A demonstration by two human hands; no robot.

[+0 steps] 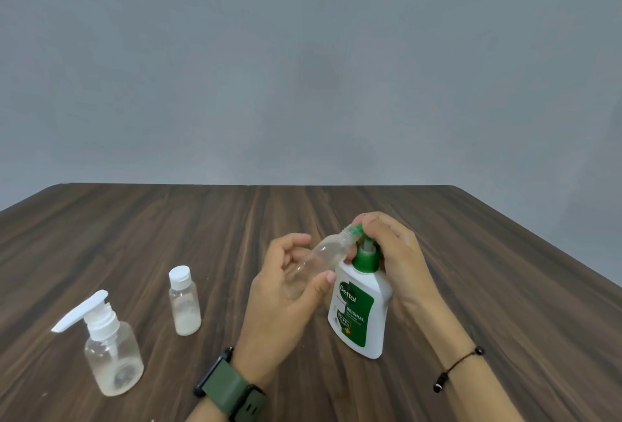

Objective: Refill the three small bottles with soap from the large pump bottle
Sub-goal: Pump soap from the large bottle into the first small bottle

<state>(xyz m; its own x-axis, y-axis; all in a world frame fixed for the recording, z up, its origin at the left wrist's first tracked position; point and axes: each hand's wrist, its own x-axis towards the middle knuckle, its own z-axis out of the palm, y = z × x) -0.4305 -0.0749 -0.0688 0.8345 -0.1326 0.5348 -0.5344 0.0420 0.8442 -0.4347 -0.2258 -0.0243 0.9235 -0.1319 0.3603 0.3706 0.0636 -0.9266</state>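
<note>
My left hand has its grip around an uncapped clear small bottle, thumb on the near side and fingers behind, tilted so its open neck points up and right. The neck sits right at the green nozzle of the large pump bottle. My right hand is on top of the green pump head, fingers curled over it, grip closed on the pump. The pump bottle stands upright on the desk, white body, green label facing me. The capped small bottle, with a white layer at the bottom, stands left of my left hand, well apart. The small pump-top bottle stands further left and nearer me, clear and upright.
</note>
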